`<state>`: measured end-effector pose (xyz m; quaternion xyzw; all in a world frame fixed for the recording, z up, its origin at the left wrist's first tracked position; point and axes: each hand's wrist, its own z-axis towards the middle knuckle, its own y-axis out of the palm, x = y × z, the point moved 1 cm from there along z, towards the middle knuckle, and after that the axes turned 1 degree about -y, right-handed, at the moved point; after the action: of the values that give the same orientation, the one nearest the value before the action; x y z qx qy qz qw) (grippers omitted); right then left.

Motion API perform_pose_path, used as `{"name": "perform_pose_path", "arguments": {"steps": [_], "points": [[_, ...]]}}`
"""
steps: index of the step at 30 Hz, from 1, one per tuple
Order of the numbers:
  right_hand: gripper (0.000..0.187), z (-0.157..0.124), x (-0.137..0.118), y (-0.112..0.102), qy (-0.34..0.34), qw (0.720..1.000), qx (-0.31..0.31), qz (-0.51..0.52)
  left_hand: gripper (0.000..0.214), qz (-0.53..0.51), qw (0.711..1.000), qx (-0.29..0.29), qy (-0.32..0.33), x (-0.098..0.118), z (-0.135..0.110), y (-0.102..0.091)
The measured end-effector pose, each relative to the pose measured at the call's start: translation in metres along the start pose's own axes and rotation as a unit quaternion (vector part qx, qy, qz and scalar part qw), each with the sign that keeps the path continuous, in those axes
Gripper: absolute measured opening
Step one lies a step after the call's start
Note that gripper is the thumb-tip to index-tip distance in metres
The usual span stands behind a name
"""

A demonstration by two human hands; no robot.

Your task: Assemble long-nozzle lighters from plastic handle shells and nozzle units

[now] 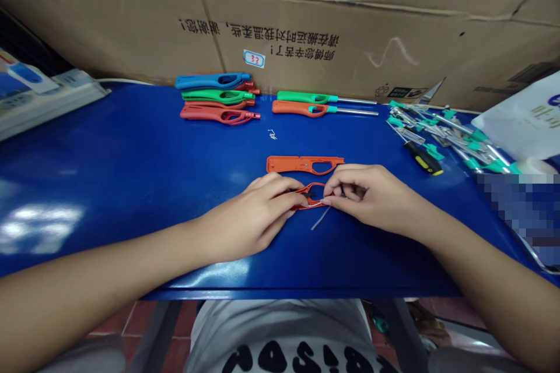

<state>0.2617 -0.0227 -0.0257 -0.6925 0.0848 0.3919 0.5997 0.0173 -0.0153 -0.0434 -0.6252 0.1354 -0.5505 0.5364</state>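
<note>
My left hand (262,210) lies closed over an orange lighter casing half (315,186), holding it against the blue table. A small black part (310,193) sits inside the casing by my fingertips. My right hand (363,189) pinches at the casing's right end, where a thin white tube (315,205) runs to the fingertips. Below them a thin translucent strip (321,218) slants down to the left; whether it joins the tube is unclear. Dark bits show under the right fingers, mostly hidden. Just beyond my hands rests the other orange casing half (284,165), hollow side up.
Several coloured lighter casings (214,96) are stacked at the back left. Two lighters with metal barrels (324,108) lie beside them. At right are a pile of metal and teal parts (441,128) and a screwdriver (423,158). A cardboard box (144,29) walls off the back.
</note>
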Motion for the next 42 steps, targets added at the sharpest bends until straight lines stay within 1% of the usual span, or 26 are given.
{"name": "perform_pose_path", "arguments": {"steps": [5, 10, 14, 16, 20, 25, 28, 35, 42], "points": [[0.011, -0.0005, 0.0002, -0.0001, -0.009, 1.000, 0.001, -0.014, 0.030, 0.006, 1.000, 0.001, 0.005, -0.0011, -0.0002, 0.0007], [0.009, 0.0003, 0.0010, -0.0001, -0.015, 1.000, -0.006, -0.005, 0.041, 0.028, 0.999, -0.015, 0.016, -0.0025, -0.0012, 0.0014], [0.009, -0.0007, 0.0012, -0.0012, -0.052, 0.999, -0.016, 0.001, 0.045, 0.047, 0.999, -0.020, 0.015, -0.0020, -0.0019, 0.0008], [0.011, -0.0019, 0.0010, -0.0025, -0.072, 0.997, -0.029, -0.002, 0.044, 0.049, 0.998, -0.020, 0.015, -0.0014, -0.0016, 0.0004], [0.013, -0.0041, 0.0002, -0.0051, -0.092, 0.995, -0.049, -0.006, 0.043, 0.050, 0.998, -0.018, 0.018, -0.0008, -0.0007, 0.0000], [0.008, -0.0045, -0.0005, -0.0050, -0.092, 0.995, -0.042, -0.024, 0.048, 0.058, 0.998, -0.020, 0.022, -0.0009, -0.0014, 0.0000], [0.011, -0.0043, -0.0004, -0.0036, -0.089, 0.995, -0.035, -0.033, 0.051, 0.061, 0.998, -0.022, 0.024, -0.0010, -0.0016, -0.0003], [0.009, -0.0054, -0.0008, -0.0027, -0.098, 0.993, -0.031, -0.052, 0.048, 0.047, 0.998, -0.018, 0.021, -0.0005, -0.0008, -0.0009], [0.012, -0.0045, -0.0009, -0.0006, -0.095, 0.994, -0.017, -0.054, 0.050, 0.046, 0.999, -0.020, 0.021, -0.0013, -0.0009, 0.0000]]}}
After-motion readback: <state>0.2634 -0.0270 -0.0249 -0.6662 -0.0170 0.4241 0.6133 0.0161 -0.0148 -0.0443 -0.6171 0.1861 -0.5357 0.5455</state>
